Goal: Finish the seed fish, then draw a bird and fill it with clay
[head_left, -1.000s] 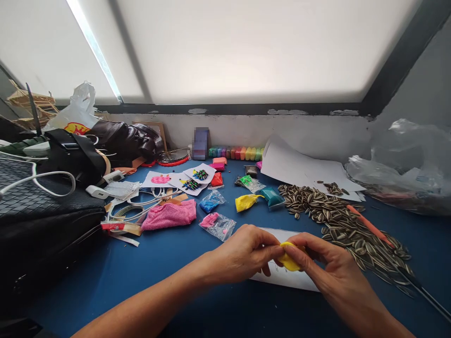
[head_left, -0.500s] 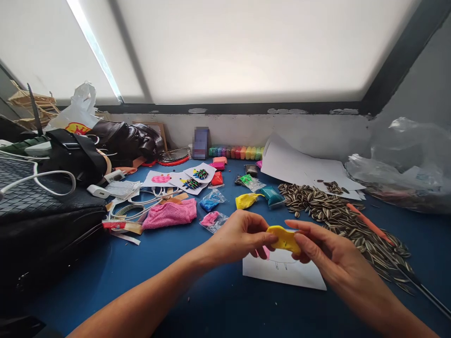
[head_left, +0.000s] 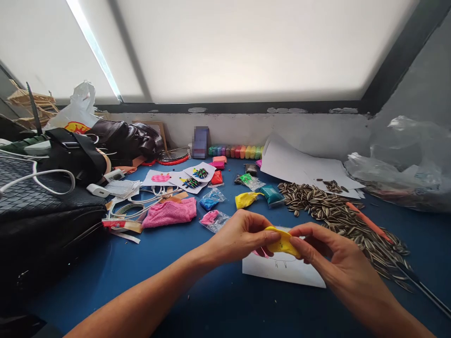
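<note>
A flattened piece of yellow modelling clay [head_left: 283, 245] is pinched between both hands, thumbs on its near face. My left hand [head_left: 243, 238] grips its left end, and my right hand [head_left: 326, 246] closes on the right end. Beneath them lies a white sheet of paper [head_left: 262, 270] with a drawn outline and two small leg marks; pink clay [head_left: 260, 254] shows on it, partly covered by my left hand. Beyond the hands lies another yellow lump of clay [head_left: 246, 200], beside a bag of teal clay [head_left: 272, 195].
Striped sunflower seeds [head_left: 327, 211] are heaped at right, with an orange stick [head_left: 369, 223] across them. Small bags of blue clay [head_left: 211, 201] and pink clay [head_left: 210, 218] lie left of centre, near a pink cloth [head_left: 171, 213]. A black bag [head_left: 45, 225] fills the left side.
My right fingers have come in and closed on the yellow clay's right end, its index finger now on the top edge. The clay looks a little more bent.
</note>
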Demonstrator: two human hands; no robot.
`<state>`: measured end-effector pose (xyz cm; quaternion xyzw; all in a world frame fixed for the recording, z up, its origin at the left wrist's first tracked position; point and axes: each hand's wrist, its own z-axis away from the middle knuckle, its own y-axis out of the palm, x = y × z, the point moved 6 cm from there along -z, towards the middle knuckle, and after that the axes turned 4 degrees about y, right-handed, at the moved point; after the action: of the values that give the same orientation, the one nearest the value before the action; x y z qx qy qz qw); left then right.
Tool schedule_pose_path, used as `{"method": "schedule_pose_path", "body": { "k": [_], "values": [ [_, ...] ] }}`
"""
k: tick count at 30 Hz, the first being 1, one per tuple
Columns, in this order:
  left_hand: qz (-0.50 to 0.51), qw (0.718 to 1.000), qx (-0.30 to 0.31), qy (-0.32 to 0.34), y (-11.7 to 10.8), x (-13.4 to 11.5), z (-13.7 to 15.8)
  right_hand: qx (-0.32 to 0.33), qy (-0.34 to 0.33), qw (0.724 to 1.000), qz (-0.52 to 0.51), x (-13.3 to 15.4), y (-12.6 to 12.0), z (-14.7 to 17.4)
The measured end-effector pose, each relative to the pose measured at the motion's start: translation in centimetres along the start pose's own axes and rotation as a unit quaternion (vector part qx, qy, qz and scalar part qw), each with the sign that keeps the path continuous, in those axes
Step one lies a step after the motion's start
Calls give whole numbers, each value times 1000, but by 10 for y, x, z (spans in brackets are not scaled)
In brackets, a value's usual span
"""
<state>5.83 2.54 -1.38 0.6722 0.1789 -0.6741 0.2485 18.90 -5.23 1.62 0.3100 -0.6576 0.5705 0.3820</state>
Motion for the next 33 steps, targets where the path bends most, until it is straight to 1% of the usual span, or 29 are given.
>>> {"method": "schedule_pose_path", "body": {
  "k": [4, 7, 9, 12, 16, 21, 24, 27, 29, 30, 31, 33],
  "values": [
    [27, 999, 35, -15, 8, 0, 1, 17, 3, 1000, -18, -1, 1, 0],
    [50, 996, 60, -33, 14, 0, 3, 9, -4, 1000, -4, 2, 3, 1],
    [50, 996, 63, -49, 15, 1, 4, 8, -11, 1000, -4, 4, 5, 1],
    [24, 996, 52, -62, 14, 4, 4, 4, -33, 999, -1, 8, 6, 2],
    [5, 998, 43, -55, 13, 5, 4, -18, -40, 999, 2, 8, 5, 2],
    [-22, 998, 43, -48, 15, 7, 6, 19, -47, 998, 26, 5, 12, 4],
    [-47, 997, 48, -31, 16, 6, 8, 14, -56, 998, 33, 5, 12, 4],
    [-104, 993, 56, -13, 15, 1, 9, -1, -64, 997, 34, 5, 10, 3],
    [-154, 987, 48, -3, 13, -3, 9, -13, -70, 997, 31, 5, 8, 2],
    [-161, 986, 43, 2, 11, -5, 9, -15, -72, 997, 28, 5, 7, 2],
    [-156, 987, 38, 5, 10, -7, 8, -16, -75, 997, 25, 5, 6, 2],
    [-113, 993, 30, 9, 9, -8, 7, -22, -75, 997, 16, 6, 4, 1]
  ]
}}
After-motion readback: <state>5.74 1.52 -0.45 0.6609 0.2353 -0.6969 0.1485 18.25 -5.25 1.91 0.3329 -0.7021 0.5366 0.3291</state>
